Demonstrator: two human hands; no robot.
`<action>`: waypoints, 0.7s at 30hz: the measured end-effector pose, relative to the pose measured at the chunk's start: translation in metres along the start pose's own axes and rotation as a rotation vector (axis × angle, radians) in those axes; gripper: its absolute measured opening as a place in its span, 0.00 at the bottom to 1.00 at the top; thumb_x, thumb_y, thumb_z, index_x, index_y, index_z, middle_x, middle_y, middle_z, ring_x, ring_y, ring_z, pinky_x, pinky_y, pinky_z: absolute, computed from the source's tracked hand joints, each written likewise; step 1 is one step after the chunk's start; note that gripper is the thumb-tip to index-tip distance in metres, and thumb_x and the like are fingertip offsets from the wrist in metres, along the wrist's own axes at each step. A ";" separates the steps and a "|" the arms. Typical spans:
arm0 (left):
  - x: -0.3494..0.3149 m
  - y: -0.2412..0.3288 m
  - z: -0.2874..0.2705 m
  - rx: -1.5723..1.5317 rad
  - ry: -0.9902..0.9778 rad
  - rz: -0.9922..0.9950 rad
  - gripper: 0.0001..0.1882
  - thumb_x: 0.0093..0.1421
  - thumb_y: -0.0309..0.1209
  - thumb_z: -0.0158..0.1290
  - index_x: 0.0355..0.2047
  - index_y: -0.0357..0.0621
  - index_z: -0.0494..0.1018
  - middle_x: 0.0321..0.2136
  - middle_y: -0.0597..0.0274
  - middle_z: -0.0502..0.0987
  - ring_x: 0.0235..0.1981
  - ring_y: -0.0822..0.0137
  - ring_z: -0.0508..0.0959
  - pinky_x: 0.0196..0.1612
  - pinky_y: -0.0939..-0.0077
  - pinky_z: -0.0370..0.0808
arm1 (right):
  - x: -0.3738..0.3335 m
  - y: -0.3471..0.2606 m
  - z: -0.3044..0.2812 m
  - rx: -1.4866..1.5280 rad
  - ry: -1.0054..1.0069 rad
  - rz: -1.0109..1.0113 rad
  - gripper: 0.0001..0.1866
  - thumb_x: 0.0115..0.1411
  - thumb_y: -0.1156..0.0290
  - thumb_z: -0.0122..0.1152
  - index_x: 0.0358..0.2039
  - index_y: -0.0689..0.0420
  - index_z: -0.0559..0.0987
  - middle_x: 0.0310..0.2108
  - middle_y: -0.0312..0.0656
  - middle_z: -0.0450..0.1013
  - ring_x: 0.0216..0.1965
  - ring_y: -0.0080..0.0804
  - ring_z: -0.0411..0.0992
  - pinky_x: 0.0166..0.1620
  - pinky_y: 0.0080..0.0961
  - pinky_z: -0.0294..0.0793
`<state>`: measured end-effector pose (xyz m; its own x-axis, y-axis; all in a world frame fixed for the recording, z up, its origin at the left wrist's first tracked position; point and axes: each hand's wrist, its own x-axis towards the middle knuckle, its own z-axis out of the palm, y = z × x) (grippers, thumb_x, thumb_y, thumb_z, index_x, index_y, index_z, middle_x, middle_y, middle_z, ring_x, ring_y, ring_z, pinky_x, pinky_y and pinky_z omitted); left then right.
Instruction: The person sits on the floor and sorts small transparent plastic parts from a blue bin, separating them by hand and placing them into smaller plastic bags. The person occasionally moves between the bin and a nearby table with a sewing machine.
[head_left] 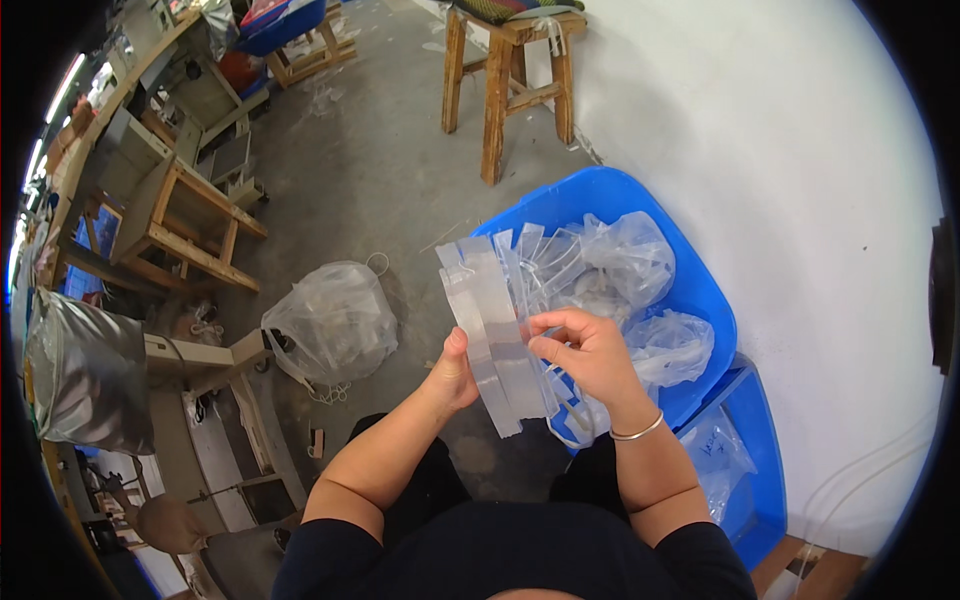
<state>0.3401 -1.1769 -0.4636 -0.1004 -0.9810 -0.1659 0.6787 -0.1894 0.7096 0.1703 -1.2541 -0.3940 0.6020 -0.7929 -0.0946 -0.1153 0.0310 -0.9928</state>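
In front of my body is a bundle of clear, greyish plastic strips (490, 335), upright and slightly tilted, with layers fanning apart at the top. My left hand (457, 375) grips its left side, thumb up along the edge and the other fingers hidden behind. My right hand (585, 352), with a bangle at the wrist, is at the bundle's right edge. Its thumb and index finger pinch together at the strips there. More loose clear strips (545, 262) splay out just beyond the right hand, over the blue tub (705, 285).
Clear plastic bags (632, 255) fill the tub, and a second blue bin (765, 470) stands against it. A stuffed clear bag (335, 320) lies on the floor at left. Ahead is a wooden stool (497, 90). Workbenches line the left; a white wall (800, 180) bounds the right.
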 end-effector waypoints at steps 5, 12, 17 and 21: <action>0.000 0.002 0.001 -0.074 -0.084 0.004 0.54 0.37 0.71 0.55 0.56 0.44 0.60 0.52 0.53 0.67 0.53 0.58 0.67 0.55 0.57 0.65 | -0.003 -0.003 -0.002 0.003 -0.035 -0.042 0.11 0.51 0.79 0.63 0.36 0.63 0.79 0.34 0.38 0.75 0.29 0.19 0.71 0.31 0.15 0.71; 0.000 0.001 -0.005 -0.070 -0.095 -0.012 0.55 0.37 0.71 0.55 0.56 0.43 0.60 0.51 0.53 0.67 0.53 0.58 0.67 0.56 0.57 0.64 | -0.002 -0.003 0.001 -0.003 -0.034 -0.036 0.11 0.50 0.76 0.65 0.35 0.61 0.80 0.32 0.36 0.74 0.27 0.18 0.70 0.29 0.14 0.67; 0.001 0.002 -0.005 -0.051 -0.087 -0.011 0.55 0.37 0.72 0.54 0.56 0.42 0.60 0.50 0.52 0.68 0.53 0.58 0.68 0.56 0.57 0.64 | -0.001 -0.004 0.002 -0.026 -0.020 -0.068 0.09 0.50 0.76 0.65 0.34 0.61 0.80 0.33 0.37 0.74 0.27 0.18 0.71 0.28 0.15 0.67; 0.000 0.009 0.001 -0.020 -0.033 -0.018 0.58 0.36 0.75 0.51 0.55 0.40 0.60 0.50 0.50 0.68 0.53 0.56 0.68 0.55 0.56 0.65 | -0.001 -0.004 0.002 -0.134 0.161 -0.165 0.08 0.49 0.78 0.64 0.32 0.60 0.80 0.31 0.37 0.74 0.26 0.21 0.71 0.26 0.16 0.68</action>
<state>0.3456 -1.1787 -0.4571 -0.1370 -0.9783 -0.1557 0.6908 -0.2070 0.6928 0.1718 -1.2522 -0.3900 0.4894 -0.8673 0.0912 -0.1361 -0.1793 -0.9743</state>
